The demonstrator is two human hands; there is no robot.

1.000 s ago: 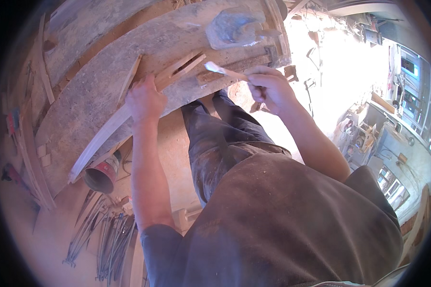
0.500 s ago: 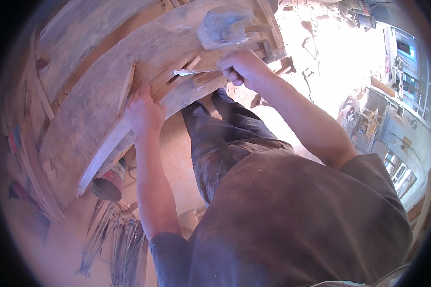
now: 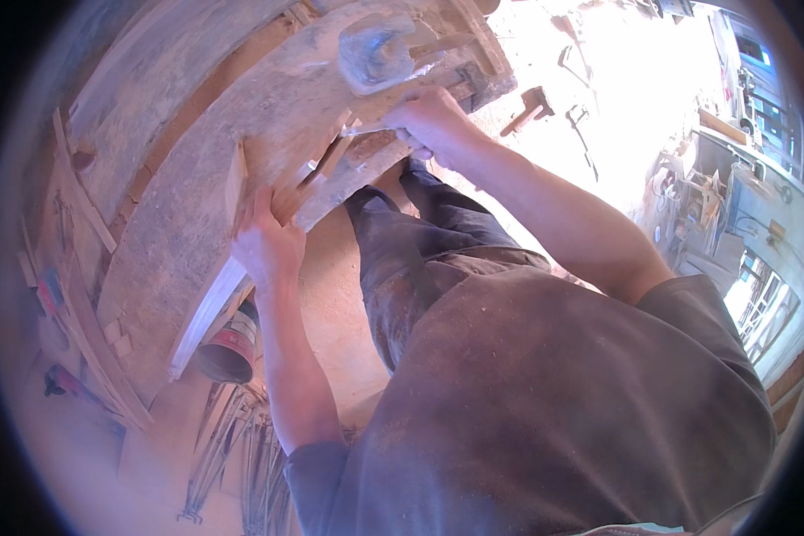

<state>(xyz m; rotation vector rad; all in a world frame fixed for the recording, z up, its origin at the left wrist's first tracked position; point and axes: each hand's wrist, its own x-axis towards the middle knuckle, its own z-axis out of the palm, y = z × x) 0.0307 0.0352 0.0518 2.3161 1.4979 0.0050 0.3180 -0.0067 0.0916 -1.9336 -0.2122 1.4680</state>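
Observation:
My left hand [image 3: 270, 248] is wrapped round a long wooden piece [image 3: 207, 313] that lies slanting along the workbench's near edge. The far end of this piece splits into slotted prongs [image 3: 329, 159], with a white smear in the slot. In my right hand [image 3: 433, 127] is a thin stick [image 3: 368, 130], its whitish tip at the end of the prongs. Whether the tip touches the wood I cannot tell. Just beyond my right hand stands a translucent plastic container [image 3: 366, 61] with whitish contents and a wooden handle or stick [image 3: 442, 43] beside it.
The worn wooden workbench [image 3: 174, 192] spans the upper left. A reddish can [image 3: 230, 351] is below its near edge, with several metal clamps [image 3: 219, 451] nearby. Wood strips [image 3: 94, 344] lie at the far left. A mallet-like tool [image 3: 529, 109] is on the bright floor at right.
My right hand has moved a little left, bringing the stick's tip from over the prongs' side to their end. White now shows in the slot. My left hand keeps its grip; the view has shifted slightly.

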